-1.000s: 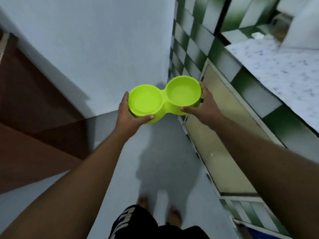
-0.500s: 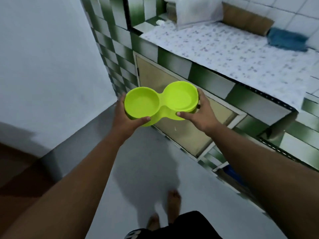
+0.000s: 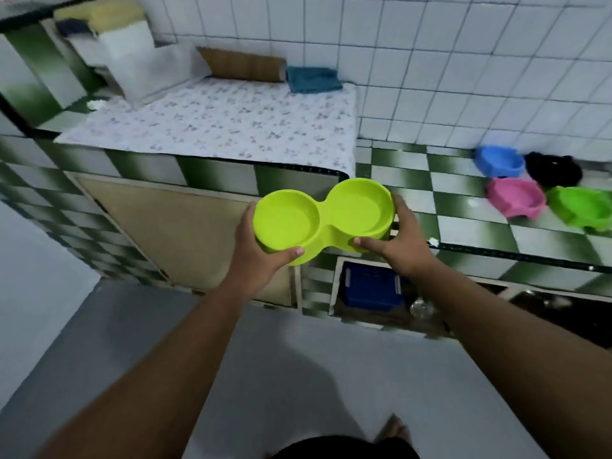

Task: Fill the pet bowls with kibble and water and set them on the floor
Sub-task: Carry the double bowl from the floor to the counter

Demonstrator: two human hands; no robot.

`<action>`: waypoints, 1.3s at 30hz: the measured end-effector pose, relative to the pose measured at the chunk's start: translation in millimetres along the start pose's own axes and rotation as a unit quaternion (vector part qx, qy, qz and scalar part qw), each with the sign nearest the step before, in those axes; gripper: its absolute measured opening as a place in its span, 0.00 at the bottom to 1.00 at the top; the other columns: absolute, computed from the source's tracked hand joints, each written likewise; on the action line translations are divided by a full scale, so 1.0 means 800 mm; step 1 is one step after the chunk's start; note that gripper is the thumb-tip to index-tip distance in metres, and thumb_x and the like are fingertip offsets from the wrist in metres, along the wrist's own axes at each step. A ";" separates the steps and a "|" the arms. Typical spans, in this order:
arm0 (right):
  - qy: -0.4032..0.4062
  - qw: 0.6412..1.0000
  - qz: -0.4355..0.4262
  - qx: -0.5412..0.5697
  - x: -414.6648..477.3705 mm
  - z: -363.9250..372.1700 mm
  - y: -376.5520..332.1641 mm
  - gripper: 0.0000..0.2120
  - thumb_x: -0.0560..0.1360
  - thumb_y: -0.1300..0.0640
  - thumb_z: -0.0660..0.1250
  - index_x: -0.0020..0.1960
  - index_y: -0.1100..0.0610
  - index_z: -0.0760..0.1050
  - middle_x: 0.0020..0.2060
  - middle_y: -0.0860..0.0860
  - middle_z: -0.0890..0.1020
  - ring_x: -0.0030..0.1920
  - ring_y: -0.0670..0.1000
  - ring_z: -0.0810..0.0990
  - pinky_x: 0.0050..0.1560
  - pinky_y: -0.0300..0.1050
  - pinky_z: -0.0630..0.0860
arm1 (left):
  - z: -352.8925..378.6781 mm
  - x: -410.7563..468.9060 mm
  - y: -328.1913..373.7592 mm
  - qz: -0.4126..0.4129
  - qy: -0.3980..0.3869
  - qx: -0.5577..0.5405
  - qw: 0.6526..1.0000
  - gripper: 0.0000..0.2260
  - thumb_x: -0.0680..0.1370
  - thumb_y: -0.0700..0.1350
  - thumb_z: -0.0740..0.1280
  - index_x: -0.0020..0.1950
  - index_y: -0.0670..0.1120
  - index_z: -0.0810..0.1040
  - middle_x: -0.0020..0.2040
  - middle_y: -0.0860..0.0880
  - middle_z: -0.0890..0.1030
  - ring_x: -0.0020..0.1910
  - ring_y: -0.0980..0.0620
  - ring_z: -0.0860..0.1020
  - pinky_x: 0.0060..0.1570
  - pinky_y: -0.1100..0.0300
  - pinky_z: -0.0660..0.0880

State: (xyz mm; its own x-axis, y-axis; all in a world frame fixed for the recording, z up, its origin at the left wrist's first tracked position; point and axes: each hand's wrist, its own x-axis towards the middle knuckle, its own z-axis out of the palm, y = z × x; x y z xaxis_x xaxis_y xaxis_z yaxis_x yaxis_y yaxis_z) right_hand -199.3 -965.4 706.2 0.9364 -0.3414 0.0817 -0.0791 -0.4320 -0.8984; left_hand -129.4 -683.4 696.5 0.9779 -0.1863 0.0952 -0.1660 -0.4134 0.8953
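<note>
1. Bowls first: lime-green double bowl (image 3: 323, 217) is held up in the air in front of the tiled counter (image 3: 463, 207), roughly level. Both wells look empty, no kibble; can't tell if there's any water in them, too glossy.
2. Grip: left hand (image 3: 256, 250) wraps the left well from outside w/ thumb hooked over the near rim, fingers underneath & out of sight. Right hand (image 3: 399, 241) does the same on the right well, thumb pressed on the near edge, fingers curled around the far side. So both hands are closed around the bowl, neither spread.
3. Other bowls on the checkered counter to the right: blue bowl (image 3: 499, 161), black bowl (image 3: 553, 169), pink bowl (image 3: 516, 197), green bowl (image 3: 581, 208), all bunched close together. Contents not visible from this angle.
4. Around: patterned cloth (image 3: 218, 124) covers the counter's left part, w/ a blue folded towel (image 3: 313, 80) & a white bag (image 3: 132, 58) at the back by the wall. Below the counter there's a beige cabinet door (image 3: 178, 223) and an open cubby w/ a dark blue box (image 3: 371, 286) inside.
5. Grey floor (image 3: 298, 359) under the arms; one bare foot (image 3: 394, 427) shows at the bottom edge.
</note>
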 end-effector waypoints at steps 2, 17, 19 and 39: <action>0.023 1.000 0.021 -0.002 -0.003 -0.055 0.031 0.55 0.62 0.47 0.83 0.79 0.44 0.53 0.73 0.48 0.62 0.71 0.53 0.67 0.70 0.51 0.68 | 0.059 0.008 0.026 0.006 -0.031 -0.002 1.000 0.56 0.61 0.57 0.85 0.81 0.55 0.56 0.77 0.51 0.62 0.74 0.50 0.65 0.73 0.48 0.66; 0.032 0.996 0.068 -0.039 0.090 -0.321 0.166 0.52 0.63 0.55 0.83 0.78 0.53 0.57 0.67 0.51 0.67 0.66 0.51 0.67 0.68 0.45 0.66 | 0.363 0.068 0.131 -0.069 -0.097 -0.035 0.992 0.52 0.64 0.56 0.83 0.81 0.57 0.56 0.76 0.51 0.64 0.73 0.48 0.67 0.73 0.46 0.68; 0.026 0.994 0.082 -0.065 0.120 -0.330 0.178 0.53 0.61 0.53 0.84 0.78 0.51 0.58 0.67 0.54 0.64 0.67 0.56 0.68 0.71 0.53 0.67 | 0.380 0.078 0.130 -0.086 -0.086 -0.059 0.991 0.45 0.68 0.54 0.81 0.79 0.55 0.60 0.73 0.50 0.68 0.69 0.48 0.71 0.68 0.49 0.73; -0.062 0.967 0.175 -0.173 0.443 -0.382 0.271 0.36 0.75 0.56 0.69 0.80 0.52 0.57 0.74 0.56 0.66 0.72 0.57 0.67 0.67 0.45 0.68 | 0.582 0.188 0.140 -0.276 -0.143 -0.148 0.939 0.11 0.81 0.44 0.69 0.62 0.54 0.78 0.55 0.56 0.83 0.58 0.49 0.79 0.63 0.46 0.77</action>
State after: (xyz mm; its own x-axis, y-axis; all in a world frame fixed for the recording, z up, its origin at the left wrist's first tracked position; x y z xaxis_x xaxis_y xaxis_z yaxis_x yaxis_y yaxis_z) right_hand 10.7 -1435.1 671.9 0.8636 -0.4234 -0.2736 -0.4885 -0.5683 -0.6621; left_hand -60.1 -1173.0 608.7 0.8234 -0.2657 -0.5014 0.4395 -0.2603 0.8597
